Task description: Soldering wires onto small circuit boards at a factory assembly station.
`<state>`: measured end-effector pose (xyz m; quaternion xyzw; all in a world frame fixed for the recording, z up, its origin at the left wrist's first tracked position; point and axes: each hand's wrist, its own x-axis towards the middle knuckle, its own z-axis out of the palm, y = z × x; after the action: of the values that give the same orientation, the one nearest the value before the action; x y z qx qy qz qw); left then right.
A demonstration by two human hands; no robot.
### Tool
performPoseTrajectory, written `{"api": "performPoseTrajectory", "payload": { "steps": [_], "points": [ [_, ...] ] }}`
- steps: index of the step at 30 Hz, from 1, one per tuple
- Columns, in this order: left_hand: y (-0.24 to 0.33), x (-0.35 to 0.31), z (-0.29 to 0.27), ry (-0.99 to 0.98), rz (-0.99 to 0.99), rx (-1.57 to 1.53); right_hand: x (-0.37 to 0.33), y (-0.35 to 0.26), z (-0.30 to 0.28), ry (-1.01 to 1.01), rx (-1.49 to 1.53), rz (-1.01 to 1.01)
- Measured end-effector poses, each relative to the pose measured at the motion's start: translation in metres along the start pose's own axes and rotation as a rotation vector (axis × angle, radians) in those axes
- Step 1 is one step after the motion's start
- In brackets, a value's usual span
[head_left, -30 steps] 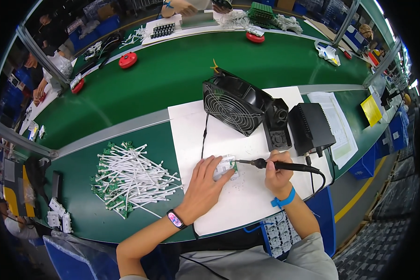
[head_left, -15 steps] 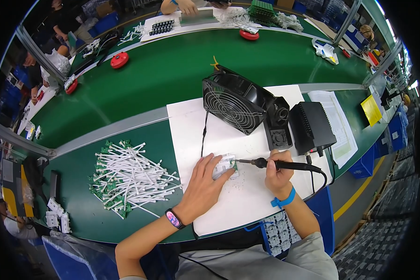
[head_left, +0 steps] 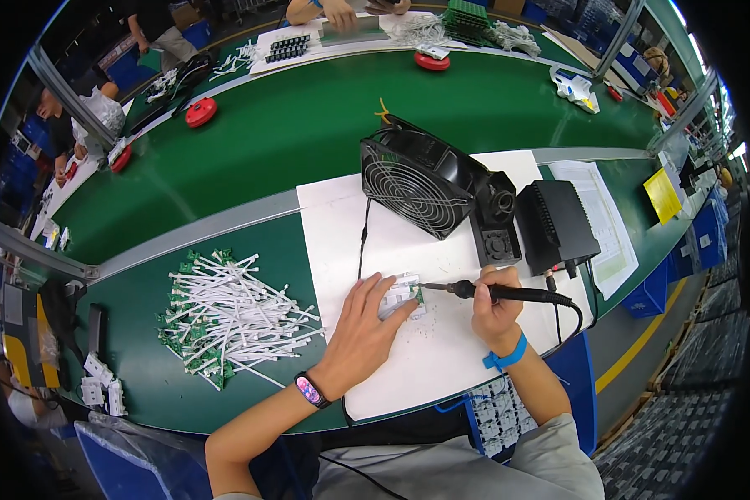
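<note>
My left hand [head_left: 364, 321] steadies a small white plastic housing [head_left: 398, 295] on the white sheet, fingers over its left side and thumb along its lower edge. A bit of green circuit board [head_left: 417, 293] shows at the housing's right end. In my right hand [head_left: 497, 310] is a black-handled soldering iron [head_left: 517, 294], gripped like a pen. Its tip [head_left: 425, 286] points left and meets the board end of the housing; whether it touches is too small to tell. The iron's cable loops down on the right.
A black fan [head_left: 417, 179] with a wire guard stands beyond my hands, beside an iron stand [head_left: 497, 221] and a black box [head_left: 557, 225]. White cables with green boards [head_left: 233, 312] are heaped at left. Red discs [head_left: 201, 112] lie on the green belt [head_left: 308, 117].
The red discs on the green belt have moved left. A person at the far left has shifted. My hands, the housing and the soldering iron stay nearly in place.
</note>
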<state>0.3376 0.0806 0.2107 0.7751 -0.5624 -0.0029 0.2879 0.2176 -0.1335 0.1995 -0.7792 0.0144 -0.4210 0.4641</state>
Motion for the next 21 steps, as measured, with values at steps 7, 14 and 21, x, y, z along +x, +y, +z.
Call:
{"api": "performPoseTrajectory", "payload": {
  "steps": [7, 14, 21],
  "points": [
    [0.0, 0.0, 0.0, -0.001, -0.002, -0.016, -0.002, -0.001, 0.0, 0.006, -0.07, -0.018],
    [0.0, 0.0, -0.002, -0.005, 0.001, -0.021, -0.001, 0.008, 0.0, 0.055, -0.097, -0.089],
    [0.0, 0.0, -0.001, -0.001, 0.003, -0.014, 0.001, 0.004, 0.003, 0.065, -0.067, -0.063]
  ]
}}
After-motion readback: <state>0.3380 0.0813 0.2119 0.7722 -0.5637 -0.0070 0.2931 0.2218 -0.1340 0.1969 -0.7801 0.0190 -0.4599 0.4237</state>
